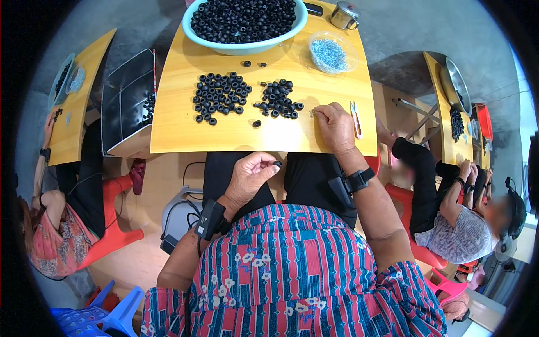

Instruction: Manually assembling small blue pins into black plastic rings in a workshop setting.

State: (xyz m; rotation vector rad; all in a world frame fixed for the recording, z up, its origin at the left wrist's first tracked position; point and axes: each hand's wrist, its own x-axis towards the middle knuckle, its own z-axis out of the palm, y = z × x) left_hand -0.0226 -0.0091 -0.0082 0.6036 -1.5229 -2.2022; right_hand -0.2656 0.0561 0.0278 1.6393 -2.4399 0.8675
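Note:
My left hand (247,178) is in front of the table's near edge, above my lap. Its thumb and forefinger pinch a small round black piece (277,164). On the tabletop to the right rests my right hand (336,129), fingers drawn together and their tips down by the wood. Whatever is between those fingertips is too small to make out. Thread snips (356,120) with white handles lie just right of that hand. Two groups of small black pieces spread before me: ring-like ones on the left (220,95), a mixed cluster (279,100) nearer my right hand.
A pale green basin (245,49) heaped with black pieces stands at the back. Right of it are a clear tub of bluish bits (329,55) and a metal cup (345,16). A black-lined box (130,106) sits left of the table. People sit at tables on both sides.

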